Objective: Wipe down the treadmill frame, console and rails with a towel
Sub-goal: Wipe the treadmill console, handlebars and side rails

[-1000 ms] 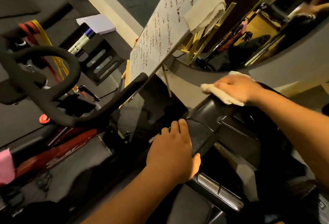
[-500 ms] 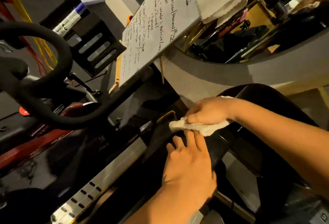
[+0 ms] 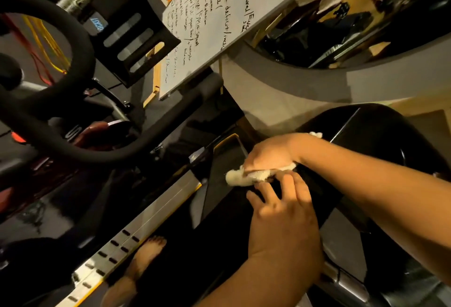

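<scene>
I am watching the small cream cloth towel (image 3: 246, 176), bunched into a wad, being pressed against the glossy black treadmill frame (image 3: 327, 199) on its slanted bar. The right hand (image 3: 268, 154) is closing over the towel with bent fingers, presumably so the wad is not slipping off that narrow bar. The left hand (image 3: 280, 211) is lying on the same frame just beside the towel, likely bracing. Its thumb is hidden, so I cannot tell whether it is gripping. Beyond them the slotted silver metal side rail (image 3: 136, 231) is running down-left, with a bare foot (image 3: 148, 253) beside it. Farther out, a handwritten whiteboard (image 3: 219, 26) and a padded black loop handlebar (image 3: 73, 38) are crowding in.
</scene>
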Available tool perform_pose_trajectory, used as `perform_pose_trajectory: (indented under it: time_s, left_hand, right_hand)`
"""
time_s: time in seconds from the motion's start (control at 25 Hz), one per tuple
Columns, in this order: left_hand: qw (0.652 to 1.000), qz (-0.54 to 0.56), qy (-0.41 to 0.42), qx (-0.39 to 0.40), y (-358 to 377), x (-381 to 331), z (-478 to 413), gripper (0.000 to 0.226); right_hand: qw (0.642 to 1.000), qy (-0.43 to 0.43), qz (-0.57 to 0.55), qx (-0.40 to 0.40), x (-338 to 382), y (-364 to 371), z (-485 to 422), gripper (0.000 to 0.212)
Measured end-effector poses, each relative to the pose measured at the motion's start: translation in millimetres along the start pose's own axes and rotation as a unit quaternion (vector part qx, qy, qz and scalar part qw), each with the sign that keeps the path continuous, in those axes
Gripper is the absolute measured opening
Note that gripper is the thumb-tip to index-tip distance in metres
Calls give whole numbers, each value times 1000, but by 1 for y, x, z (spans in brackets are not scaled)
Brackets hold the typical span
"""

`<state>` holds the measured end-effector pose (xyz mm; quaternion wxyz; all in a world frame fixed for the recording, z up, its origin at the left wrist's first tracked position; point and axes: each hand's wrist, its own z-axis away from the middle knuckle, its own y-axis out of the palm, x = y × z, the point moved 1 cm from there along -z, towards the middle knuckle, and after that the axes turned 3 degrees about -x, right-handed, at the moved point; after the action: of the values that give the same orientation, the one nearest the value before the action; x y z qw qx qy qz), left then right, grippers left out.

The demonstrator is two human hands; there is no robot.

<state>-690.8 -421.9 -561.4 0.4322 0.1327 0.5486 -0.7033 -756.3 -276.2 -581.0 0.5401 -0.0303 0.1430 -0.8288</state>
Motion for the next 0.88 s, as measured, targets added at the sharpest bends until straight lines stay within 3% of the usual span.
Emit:
perform_pose_trajectory:
  time_s: [0.08,0.16,0.24,0.32,0.44,0.56,0.72,0.88]
  left_hand:
    - [999,-41,13,-2,8,4,-1,99]
    - [998,-45,29,-42,12,3,-3,93]
    - [997,-28,34,-68,7,-2,-3,101]
    - [996,-45,41,-68,1,-3,-1,101]
    - [993,-34,55,-104,2,-6,4,101]
    - [990,-15,55,-125,6,-5,6,98]
    - [989,-28,82,-123,6,-8,4,88]
    - [986,16,83,-141,0,-15,5,81]
  right_hand:
    - [998,-7,20,-60,-6,5,21,38]
    - [980,26,12,-195,-46,2,43,45]
    - [936,70,-6,-345,-95,15,60,56]
    - [889,93,-78,-442,-144,27,70,60]
    - [822,215,-206,-485,-219,44,76,89]
    - [761,289,-324,-481,-212,62,67,74]
    - [795,189,-300,-492,-120,90,72,69]
    - [797,193,-95,-565,-78,136,98,57]
